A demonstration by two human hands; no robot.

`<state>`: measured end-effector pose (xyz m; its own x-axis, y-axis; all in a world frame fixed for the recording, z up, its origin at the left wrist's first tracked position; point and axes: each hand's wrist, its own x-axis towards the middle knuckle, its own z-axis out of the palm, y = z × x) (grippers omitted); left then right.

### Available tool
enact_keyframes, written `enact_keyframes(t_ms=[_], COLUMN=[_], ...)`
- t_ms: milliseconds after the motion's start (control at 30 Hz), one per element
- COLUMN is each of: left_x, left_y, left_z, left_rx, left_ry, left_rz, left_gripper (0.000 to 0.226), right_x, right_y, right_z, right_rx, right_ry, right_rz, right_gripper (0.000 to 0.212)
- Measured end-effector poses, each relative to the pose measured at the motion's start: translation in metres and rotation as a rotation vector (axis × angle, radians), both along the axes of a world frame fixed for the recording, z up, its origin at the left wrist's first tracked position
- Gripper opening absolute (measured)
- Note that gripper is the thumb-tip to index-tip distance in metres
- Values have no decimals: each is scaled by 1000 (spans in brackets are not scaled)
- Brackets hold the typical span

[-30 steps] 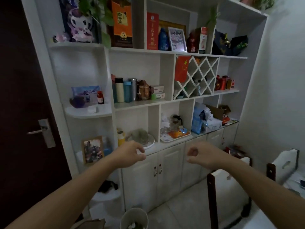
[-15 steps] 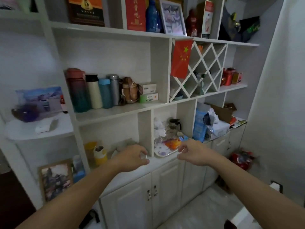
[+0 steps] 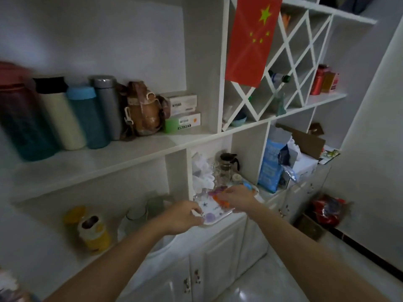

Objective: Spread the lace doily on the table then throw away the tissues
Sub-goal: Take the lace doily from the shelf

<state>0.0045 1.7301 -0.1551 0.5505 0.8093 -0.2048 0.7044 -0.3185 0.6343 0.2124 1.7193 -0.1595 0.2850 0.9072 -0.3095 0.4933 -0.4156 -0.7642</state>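
My left hand curls its fingers over the near-left rim of the white rectangular tray printed with stars and purple dots, which sits on the white cabinet counter under the shelf of tall bottles. My right hand reaches over the tray's far side, fingers bent around something orange and crinkly, though I cannot tell whether they truly grip it. Crumpled white tissue-like material lies at the back of that compartment beside a glass jug with a black lid; no lace doily is identifiable from here.
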Motion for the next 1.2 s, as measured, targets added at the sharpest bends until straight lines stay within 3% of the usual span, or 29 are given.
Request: enact_keyframes(t_ms=[67,200,300,333,533,667,733,800,933,1100,1200], left_x=[7,13,16,17,38,50,54,56,62,69,71], left_y=[23,60,82,88,106,116,119,121,119,115,112], left_z=[-6,-14,-21,-23,-33,-40,-46,-52,-56,-62,-60], left_rx=[-17,-58,-105,-121,-250,-284,-296,-317,-367,-367,-357], left_ry=[-19,40,83,107,196,184,150,76,-14,-61,-129], left_rz=[-23,-45,-32,-39,-96,-31,7,48,111,120,142], left_gripper=[37,40,47,49,50,50,48,45,42,68,73], right_x=[1,11,30,30,15,15,19,25,37,53,56], right_y=[29,88,138,147,192,217,222,226,224,229,227], right_z=[-10,-39,-86,-89,-92,-110,-101,-93,-58,-11,4], right_rx=[-40,-138,-124,-137,-154,-190,-228,-217,-29,231,269], right_ry=[181,475,635,709,954,915,935,953,1142,1188,1195], right_rz=[-106,-203,-244,-273,-366,-399,-469,-488,-400,-423,-422], right_gripper=[32,62,96,96,44,8,19,16,14,29,23])
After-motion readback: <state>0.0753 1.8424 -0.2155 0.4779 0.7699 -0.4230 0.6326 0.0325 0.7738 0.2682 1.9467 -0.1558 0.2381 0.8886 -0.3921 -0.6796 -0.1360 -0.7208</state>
